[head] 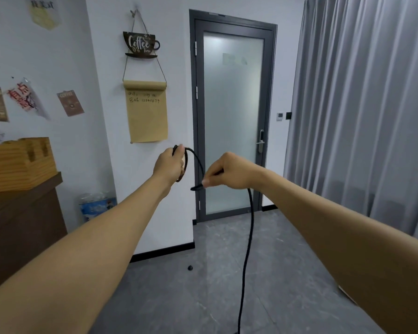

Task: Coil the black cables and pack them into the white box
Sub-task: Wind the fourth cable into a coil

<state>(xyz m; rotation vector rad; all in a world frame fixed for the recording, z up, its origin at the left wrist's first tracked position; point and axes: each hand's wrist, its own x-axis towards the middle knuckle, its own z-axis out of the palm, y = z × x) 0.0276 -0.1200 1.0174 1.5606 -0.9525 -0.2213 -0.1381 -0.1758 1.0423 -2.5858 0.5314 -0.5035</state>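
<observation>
I'm looking out over both arms, raised at chest height in front of a frosted glass door [232, 121], and the black cable [247, 237] is strung between the hands. The left hand [170, 166] is curling its fingers around the cable's end, with a short plug tip poking up above the knuckles, so I'm reading that hand as the anchor where the loops are going to gather. From there the cable is arching over to the right hand [229, 173], which is pinching it between thumb and fingertips, a stub sticking out past the nails. Below that pinch the rest is hanging straight down and trailing off toward the grey floor [299, 273], out of my view at the bottom. I'm judging this as the first loop just forming: the right hand is feeding length while the left is keeping the coil. The slack below looks long, so it may swing or twist as it's drawn up. I'm not seeing the white box anywhere here; a wooden crate [19, 162] is sitting on a brown cabinet [22, 232] to the left, and grey curtains [360, 116] are hanging on the right.
</observation>
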